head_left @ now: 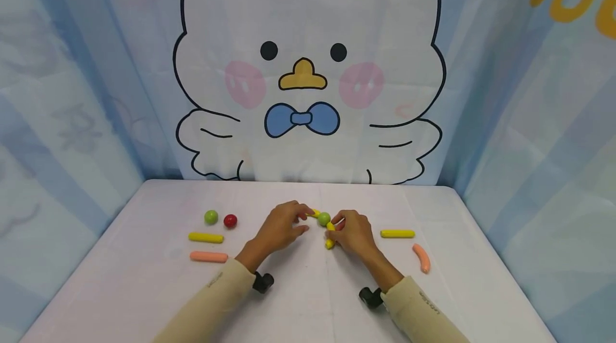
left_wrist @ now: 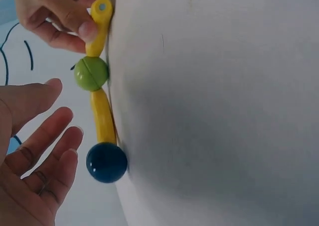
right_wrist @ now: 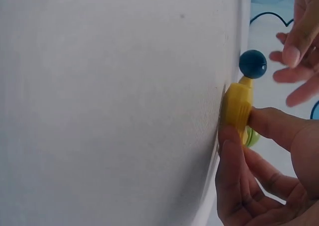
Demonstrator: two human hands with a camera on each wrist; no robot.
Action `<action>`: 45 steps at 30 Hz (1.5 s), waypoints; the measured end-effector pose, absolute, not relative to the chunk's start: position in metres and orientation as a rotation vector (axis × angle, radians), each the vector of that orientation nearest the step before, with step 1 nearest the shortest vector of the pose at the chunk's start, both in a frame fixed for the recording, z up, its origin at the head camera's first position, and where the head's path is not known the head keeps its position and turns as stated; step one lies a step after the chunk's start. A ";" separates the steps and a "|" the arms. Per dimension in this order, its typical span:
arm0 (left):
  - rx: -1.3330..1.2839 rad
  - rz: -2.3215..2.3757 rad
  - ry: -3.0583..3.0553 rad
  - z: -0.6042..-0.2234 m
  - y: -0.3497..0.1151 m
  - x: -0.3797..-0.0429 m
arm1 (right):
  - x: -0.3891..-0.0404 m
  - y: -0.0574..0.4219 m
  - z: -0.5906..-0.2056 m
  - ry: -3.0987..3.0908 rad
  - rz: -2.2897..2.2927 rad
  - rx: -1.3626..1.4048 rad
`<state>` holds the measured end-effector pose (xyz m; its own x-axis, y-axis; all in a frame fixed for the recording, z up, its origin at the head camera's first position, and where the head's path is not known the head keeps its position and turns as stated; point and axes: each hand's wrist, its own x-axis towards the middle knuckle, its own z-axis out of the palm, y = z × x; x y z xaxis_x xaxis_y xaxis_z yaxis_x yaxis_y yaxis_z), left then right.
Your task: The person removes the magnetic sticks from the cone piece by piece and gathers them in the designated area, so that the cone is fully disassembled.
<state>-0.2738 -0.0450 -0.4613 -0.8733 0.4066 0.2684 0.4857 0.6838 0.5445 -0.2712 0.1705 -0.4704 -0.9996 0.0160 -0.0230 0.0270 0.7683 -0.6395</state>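
Observation:
A small chain of toy pieces lies on the table between the hands. My right hand (head_left: 355, 233) pinches a yellow stick (head_left: 329, 242) between thumb and fingers. That stick meets a green ball (head_left: 324, 219), which joins a second yellow stick (left_wrist: 103, 117). A dark blue ball (left_wrist: 106, 162) caps the far end of the second stick; in the head view my left hand hides it. My left hand (head_left: 283, 228) is beside the chain, its fingers spread and apart from the pieces in the left wrist view.
On the left lie a green ball (head_left: 210, 217), a red ball (head_left: 230, 221), a yellow stick (head_left: 206, 237) and a pink stick (head_left: 209, 257). To the right are another yellow stick (head_left: 397, 234) and a curved pink piece (head_left: 421, 258). A printed curtain (head_left: 308, 155) stands behind the table.

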 end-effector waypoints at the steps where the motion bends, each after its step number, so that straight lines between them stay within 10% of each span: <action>1: -0.745 -0.943 -2.768 -0.462 -0.041 -0.275 | -0.271 0.170 -0.470 2.938 -1.067 0.033; 45: -0.647 -0.571 -2.961 -0.467 -0.001 -0.297 | -0.237 0.201 -0.454 3.010 -0.933 0.072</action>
<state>-0.2966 -0.0015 -0.4672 -0.9104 0.3920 0.1326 0.4132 0.8436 0.3430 -0.2367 0.2006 -0.4545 -0.9989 0.0470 -0.0037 0.0408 0.8236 -0.5657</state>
